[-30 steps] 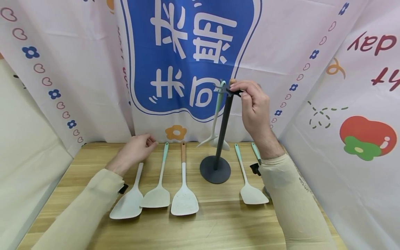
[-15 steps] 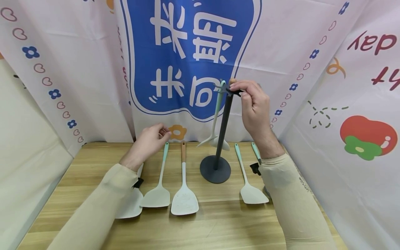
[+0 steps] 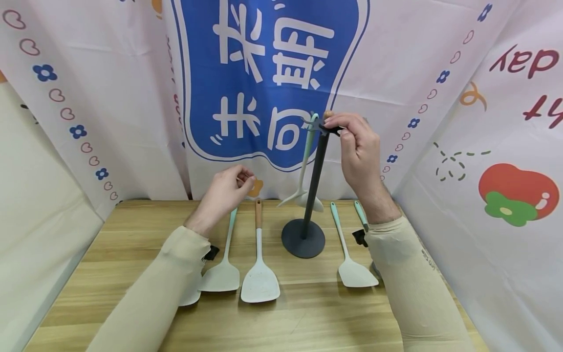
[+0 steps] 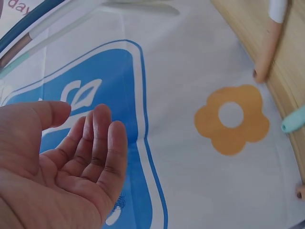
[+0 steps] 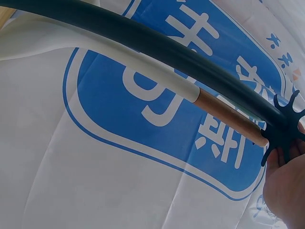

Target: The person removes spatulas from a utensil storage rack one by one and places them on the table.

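In the head view my right hand (image 3: 359, 149) pinches the hooked top of a dark utensil stand (image 3: 315, 181). The right wrist view shows its fingers at the hook ring (image 5: 286, 129). A wooden-handled utensil (image 5: 228, 115) with a white neck hangs there, and a mint-handled one (image 3: 308, 146) hangs on the left side. My left hand (image 3: 226, 193) is raised over the table's back edge, left of the stand. Its fingers are loosely bent and hold nothing, with the palm (image 4: 71, 191) in the left wrist view. Below it lies a mint-handled turner (image 3: 222, 276), its handle tip hidden.
A wooden-handled white turner (image 3: 260, 283) lies left of the stand's round base (image 3: 303, 247). Another turner (image 3: 190, 297) is mostly under the left sleeve. On the right lies a mint-handled turner (image 3: 357, 275), beside a mint handle (image 3: 360, 213) partly behind the right sleeve. A printed cloth (image 3: 211, 176) stands behind.
My left hand has moved right and upward, from the leftmost turner's handle to above the mint-handled turner. The right hand stays on the stand's top.
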Motion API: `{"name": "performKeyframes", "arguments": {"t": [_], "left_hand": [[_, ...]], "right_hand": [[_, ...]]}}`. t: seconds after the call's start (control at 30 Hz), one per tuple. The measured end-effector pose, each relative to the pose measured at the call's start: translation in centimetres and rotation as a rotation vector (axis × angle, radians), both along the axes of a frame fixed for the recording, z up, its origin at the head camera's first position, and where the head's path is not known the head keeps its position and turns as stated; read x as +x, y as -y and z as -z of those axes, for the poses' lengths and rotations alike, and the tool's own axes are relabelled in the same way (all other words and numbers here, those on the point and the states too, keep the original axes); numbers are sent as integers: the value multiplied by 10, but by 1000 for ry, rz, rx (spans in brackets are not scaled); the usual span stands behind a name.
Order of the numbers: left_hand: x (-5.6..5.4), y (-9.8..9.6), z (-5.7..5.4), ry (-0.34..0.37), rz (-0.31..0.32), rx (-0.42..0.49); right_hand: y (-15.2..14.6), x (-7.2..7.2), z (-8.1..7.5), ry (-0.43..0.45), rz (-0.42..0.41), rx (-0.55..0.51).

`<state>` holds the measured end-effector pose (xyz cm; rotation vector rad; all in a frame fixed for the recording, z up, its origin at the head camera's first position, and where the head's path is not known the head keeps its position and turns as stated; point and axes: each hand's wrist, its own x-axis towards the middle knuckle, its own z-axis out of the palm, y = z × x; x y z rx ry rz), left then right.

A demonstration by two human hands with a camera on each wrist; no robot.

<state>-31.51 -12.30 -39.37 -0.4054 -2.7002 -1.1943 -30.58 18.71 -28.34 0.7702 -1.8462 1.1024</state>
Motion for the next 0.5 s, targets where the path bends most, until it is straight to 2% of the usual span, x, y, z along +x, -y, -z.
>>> {"name": "performKeyframes", "arguments": {"t": [0.2,0.5], "left_hand": [[1,-14,-5,-11,17,51],[1,-35,-6,-25,48,153]], "right_hand": [[0,1,0,-4,-2,-9],[0,0,1,1,6,-1]]}}
